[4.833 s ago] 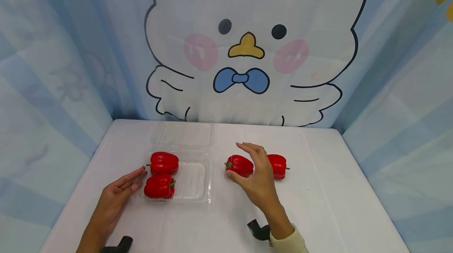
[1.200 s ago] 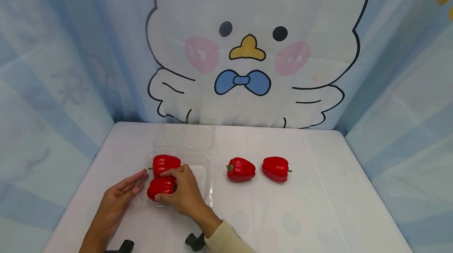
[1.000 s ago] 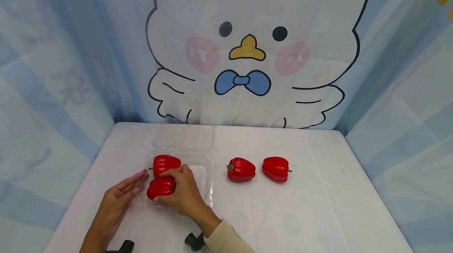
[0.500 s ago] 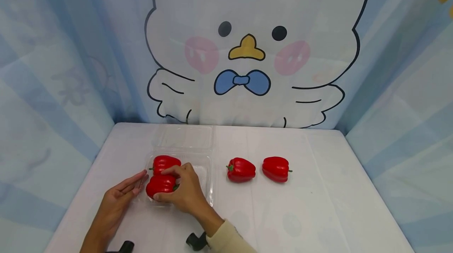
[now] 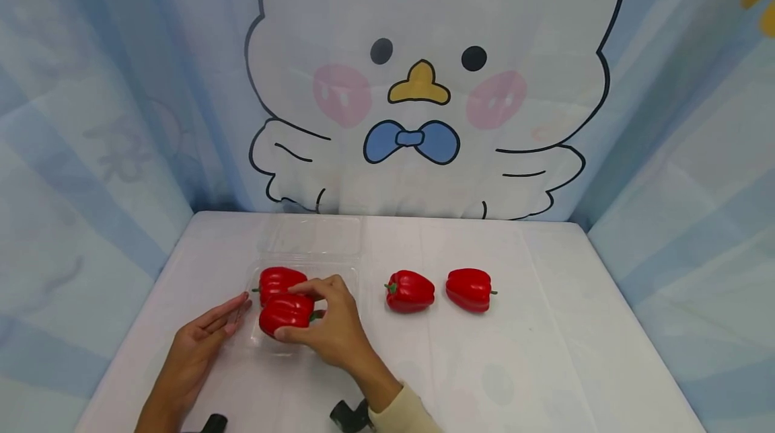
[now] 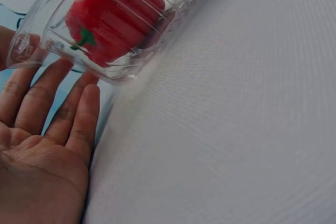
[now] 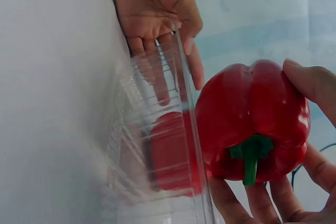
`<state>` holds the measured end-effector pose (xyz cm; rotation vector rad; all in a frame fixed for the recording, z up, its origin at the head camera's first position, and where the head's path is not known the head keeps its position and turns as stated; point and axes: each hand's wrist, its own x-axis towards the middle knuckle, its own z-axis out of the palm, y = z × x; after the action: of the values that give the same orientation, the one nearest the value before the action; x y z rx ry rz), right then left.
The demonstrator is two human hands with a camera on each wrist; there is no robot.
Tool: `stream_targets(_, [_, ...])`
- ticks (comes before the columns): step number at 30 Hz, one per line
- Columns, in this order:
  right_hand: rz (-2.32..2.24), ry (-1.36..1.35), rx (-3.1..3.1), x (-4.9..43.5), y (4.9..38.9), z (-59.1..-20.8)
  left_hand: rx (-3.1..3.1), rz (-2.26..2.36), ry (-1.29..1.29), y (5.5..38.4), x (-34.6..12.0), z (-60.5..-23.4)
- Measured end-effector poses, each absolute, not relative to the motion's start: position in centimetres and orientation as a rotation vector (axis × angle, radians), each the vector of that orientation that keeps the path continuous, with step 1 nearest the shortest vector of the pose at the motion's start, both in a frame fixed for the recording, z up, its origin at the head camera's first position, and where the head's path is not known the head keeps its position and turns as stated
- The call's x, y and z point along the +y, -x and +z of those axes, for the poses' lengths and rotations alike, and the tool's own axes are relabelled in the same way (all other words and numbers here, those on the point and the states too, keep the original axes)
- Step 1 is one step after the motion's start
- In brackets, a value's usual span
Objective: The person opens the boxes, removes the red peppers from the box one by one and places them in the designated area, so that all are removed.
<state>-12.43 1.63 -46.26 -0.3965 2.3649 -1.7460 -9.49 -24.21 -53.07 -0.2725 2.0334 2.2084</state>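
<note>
**Pepper [image 5: 286, 312] Held Over Clear Box [image 5: 333, 262]**

A person's right hand [image 5: 334, 327] grips a red pepper above the near left part of the open box, thumb on its near side and fingers on its far side, the green stem [image 7: 251, 166] turned toward the palm. The right wrist view shows the pepper raised off the box's floor, up by the rim. The left hand [image 5: 196, 345] pinches the box's left edge between thumb and forefinger, its other fingers loosely extended beside the outer wall.

Inside the box, a second pepper [image 5: 275, 282] lies on its side just behind the held one, its stem pointing left. The lid [image 5: 315, 234] lies folded back on the white table [image 5: 514, 366]. To the right of the box, a third pepper [image 5: 410, 292] and a fourth pepper [image 5: 469, 290] rest on their sides, near each other but apart, stems pointing in opposite directions. A pale sleeve [image 5: 407, 413] covers the right forearm. Behind the table hangs a light blue backdrop [image 5: 206, 83], printed with a white cartoon figure [image 5: 424, 23] in a blue bow tie [image 5: 412, 139].
</note>
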Motion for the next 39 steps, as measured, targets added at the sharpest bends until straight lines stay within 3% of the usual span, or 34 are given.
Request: stream_targets(39, [-1.828, 0.197, 2.451, 9.1, 10.7, -46.2, 2.067, 2.068, 0.341, 9.6, -24.4, -53.0])
